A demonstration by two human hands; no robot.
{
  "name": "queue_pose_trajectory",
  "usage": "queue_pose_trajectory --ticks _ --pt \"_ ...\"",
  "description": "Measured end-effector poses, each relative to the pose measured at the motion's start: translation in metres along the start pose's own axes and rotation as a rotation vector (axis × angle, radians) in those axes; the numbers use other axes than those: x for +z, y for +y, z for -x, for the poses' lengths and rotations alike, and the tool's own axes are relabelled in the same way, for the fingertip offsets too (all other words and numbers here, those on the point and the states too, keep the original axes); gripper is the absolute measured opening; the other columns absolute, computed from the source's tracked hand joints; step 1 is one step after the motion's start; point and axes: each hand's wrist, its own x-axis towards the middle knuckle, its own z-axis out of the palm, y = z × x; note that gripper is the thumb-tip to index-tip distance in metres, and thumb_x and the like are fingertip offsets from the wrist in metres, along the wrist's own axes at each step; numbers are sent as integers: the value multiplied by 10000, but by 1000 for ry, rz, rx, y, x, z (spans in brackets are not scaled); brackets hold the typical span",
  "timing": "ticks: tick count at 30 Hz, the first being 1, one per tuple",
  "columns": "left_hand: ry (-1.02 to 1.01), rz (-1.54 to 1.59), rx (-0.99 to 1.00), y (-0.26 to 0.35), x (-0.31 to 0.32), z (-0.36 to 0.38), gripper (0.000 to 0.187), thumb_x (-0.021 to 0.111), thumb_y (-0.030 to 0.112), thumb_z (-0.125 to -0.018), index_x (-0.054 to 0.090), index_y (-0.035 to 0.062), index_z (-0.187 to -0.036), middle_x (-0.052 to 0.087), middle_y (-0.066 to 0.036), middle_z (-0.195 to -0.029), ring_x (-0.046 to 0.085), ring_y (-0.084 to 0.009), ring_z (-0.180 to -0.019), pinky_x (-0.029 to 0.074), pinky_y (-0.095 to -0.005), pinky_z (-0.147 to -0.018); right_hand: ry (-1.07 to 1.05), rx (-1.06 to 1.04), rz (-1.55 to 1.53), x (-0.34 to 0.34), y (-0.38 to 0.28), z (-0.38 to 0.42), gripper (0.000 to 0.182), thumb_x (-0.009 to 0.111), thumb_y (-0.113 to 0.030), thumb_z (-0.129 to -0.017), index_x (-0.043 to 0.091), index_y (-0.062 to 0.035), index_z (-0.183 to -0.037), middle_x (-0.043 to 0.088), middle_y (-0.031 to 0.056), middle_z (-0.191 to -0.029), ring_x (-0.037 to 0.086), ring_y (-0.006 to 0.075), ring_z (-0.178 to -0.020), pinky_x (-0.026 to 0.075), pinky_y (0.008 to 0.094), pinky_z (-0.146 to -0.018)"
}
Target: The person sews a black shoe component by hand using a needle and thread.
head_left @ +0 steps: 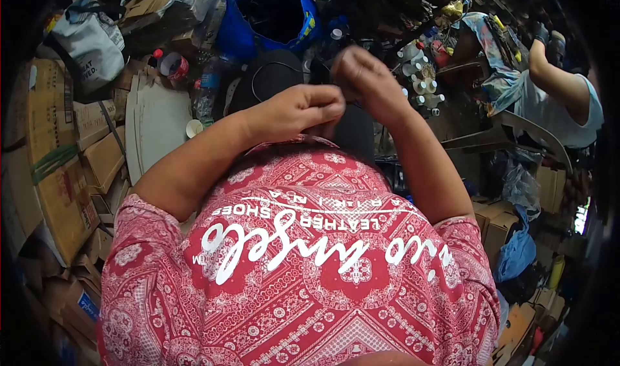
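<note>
My left hand (300,112) is closed in front of my belly, thumb and fingers pressed together. Close beside it and a little farther out is my right hand (367,80), its fingers curled in and slightly blurred. Whatever either hand pinches is hidden or too small to name. Beneath them are my legs in dark cloth (265,75). A thin pale line, like a thread or wire, curves over that cloth near my left hand. Just beyond my knees stands an open blue bag (234,27) with a dark inside.
Several small bottles (420,85) cluster to the right of my right hand. Flattened cardboard (48,159) and a pale curved board (155,124) lie left. Plastic bottles (208,88) are near my left knee. Another person (558,91) sits at the right.
</note>
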Motion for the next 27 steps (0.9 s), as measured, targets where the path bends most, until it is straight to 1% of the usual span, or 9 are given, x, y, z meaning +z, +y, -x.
queue_pose_trajectory --ticks 3,7,13,16,18,19,20,23,27 --pt "317 -1302 205 -19 -52 37 184 704 178 -779 611 25 -820 611 -100 -792 610 -226 -754 473 -333 -666 -12 -91 920 -31 30 32 183 611 -166 -869 613 -39 -1001 648 80 -836 617 175 -781 468 299 -697" --pt "709 -1695 -3 48 -128 136 155 690 79 -737 634 34 -875 584 -101 -805 585 -252 -777 459 -321 -730 381 232 1027 -133 66 108 248 614 -126 -846 626 -63 -1085 671 125 -968 645 186 -889 477 296 -786" --pt "1586 -1825 -300 186 -256 374 325 616 289 -855 647 33 -1052 654 -155 -1022 637 -255 -922 470 -344 -787 898 589 1320 -275 67 315 235 622 -221 -852 663 -81 -1036 676 132 -987 657 212 -932 484 299 -813" --pt "1540 -2020 -584 172 -207 305 349 587 275 -866 627 39 -1121 651 -159 -1067 636 -268 -956 471 -346 -802 856 849 1386 -277 72 332 268 568 -180 -853 649 -106 -1098 657 168 -1012 643 270 -959 480 345 -832" --pt "1312 -1625 -281 120 -223 248 390 633 186 -821 599 74 -1193 657 -149 -1034 646 -252 -881 478 -353 -797 599 892 1302 -277 93 291 320 539 -126 -833 635 -114 -1138 645 190 -1031 628 303 -970 469 368 -851" --pt "1232 -1287 -317 100 -147 164 397 642 161 -833 589 99 -1221 631 -113 -1127 608 -190 -958 471 -306 -847 414 860 1203 -267 102 261 352 522 -92 -820 628 -116 -1155 639 202 -1042 616 323 -977 463 379 -861" --pt "856 -1545 -13 68 -157 135 425 663 136 -800 596 116 -1219 620 -92 -1122 590 -170 -995 469 -297 -858 292 600 1319 -248 109 228 402 503 -49 -797 617 -117 -1176 622 213 -1058 593 351 -984 453 388 -870" --pt "442 -1273 96 17 -77 27 448 707 99 -739 611 97 -1176 602 -102 -1152 577 -231 -1055 449 -333 -924 394 223 934 -136 70 116 322 592 -80 -807 640 -84 -1125 629 173 -1001 615 288 -940 474 333 -828" --pt "268 -1121 60 -24 -64 -46 349 737 182 -730 636 54 -1039 603 -111 -1101 568 -262 -1041 436 -346 -909 248 -62 846 -56 29 40 218 695 -35 -728 691 -83 -940 651 105 -896 636 203 -826 502 276 -719"
